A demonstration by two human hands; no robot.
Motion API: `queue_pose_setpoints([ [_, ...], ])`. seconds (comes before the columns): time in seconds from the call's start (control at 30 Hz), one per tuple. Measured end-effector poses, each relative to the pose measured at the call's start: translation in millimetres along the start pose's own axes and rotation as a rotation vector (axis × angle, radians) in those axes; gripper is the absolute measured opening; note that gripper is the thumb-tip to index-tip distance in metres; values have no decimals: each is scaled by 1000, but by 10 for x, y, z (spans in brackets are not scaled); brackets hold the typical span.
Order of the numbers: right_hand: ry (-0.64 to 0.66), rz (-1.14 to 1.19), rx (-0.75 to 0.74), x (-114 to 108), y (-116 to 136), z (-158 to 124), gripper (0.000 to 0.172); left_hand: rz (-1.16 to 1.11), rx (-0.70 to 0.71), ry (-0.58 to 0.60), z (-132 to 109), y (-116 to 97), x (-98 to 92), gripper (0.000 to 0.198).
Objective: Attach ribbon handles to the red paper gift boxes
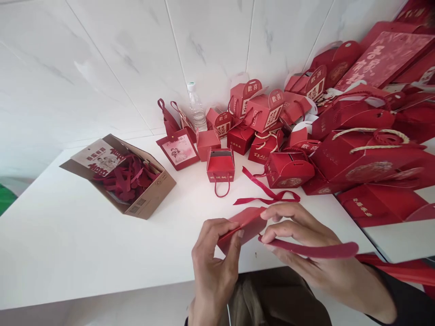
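Observation:
A small red folded card piece (pixel 249 222) is held low over the table's front edge. My left hand (pixel 217 256) pinches its left side between thumb and fingers. The fingertips of my right hand (pixel 302 240) touch the piece's upper right corner, and a dark red strap (pixel 312 250) lies in the same hand, between fingers and thumb, its rounded end pointing right. Just beyond the hands a loose red ribbon (pixel 268 195) lies curled on the white table (pixel 102 262). Farther back stands a small red box (pixel 220 170) with a rope handle hanging in front.
An open cardboard box (pixel 152 199) of dark red straps sits at the left. A red box with a couple picture (pixel 180 151) and a clear bottle (pixel 197 108) stand near the wall. Many red gift boxes (pixel 367 158) crowd the right side.

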State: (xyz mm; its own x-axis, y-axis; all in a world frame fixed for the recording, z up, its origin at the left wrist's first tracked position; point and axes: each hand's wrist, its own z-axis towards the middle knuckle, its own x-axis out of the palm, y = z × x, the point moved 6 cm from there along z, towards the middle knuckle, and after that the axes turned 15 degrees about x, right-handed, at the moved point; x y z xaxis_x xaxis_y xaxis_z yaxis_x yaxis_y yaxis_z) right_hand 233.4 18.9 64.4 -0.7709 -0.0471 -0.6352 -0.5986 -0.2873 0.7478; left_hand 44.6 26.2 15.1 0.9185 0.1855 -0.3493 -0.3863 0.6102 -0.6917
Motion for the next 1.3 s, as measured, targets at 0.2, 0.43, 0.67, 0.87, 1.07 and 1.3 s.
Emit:
queue_pose_setpoints([
  [0.2,109,93,-20,150,-4,-5,16,61,59,-123,-60,-88,26,14],
  [0.43,117,173,40,230,-90,56,14,113,63,-163,-84,-103,61,13],
  [0.67,248,531,453,288,-169,95,8,207,-45,-240,-211,-359,204,14],
  [0.87,333,720,556,283,-237,168,13,-73,-163,-91,-237,-316,297,21],
  [1.07,322,655,555,224,-283,274,22,105,-2,7,85,7,78,65],
  [1.3,94,151,277,42,-104,253,10,-38,-35,22,253,97,18,9],
])
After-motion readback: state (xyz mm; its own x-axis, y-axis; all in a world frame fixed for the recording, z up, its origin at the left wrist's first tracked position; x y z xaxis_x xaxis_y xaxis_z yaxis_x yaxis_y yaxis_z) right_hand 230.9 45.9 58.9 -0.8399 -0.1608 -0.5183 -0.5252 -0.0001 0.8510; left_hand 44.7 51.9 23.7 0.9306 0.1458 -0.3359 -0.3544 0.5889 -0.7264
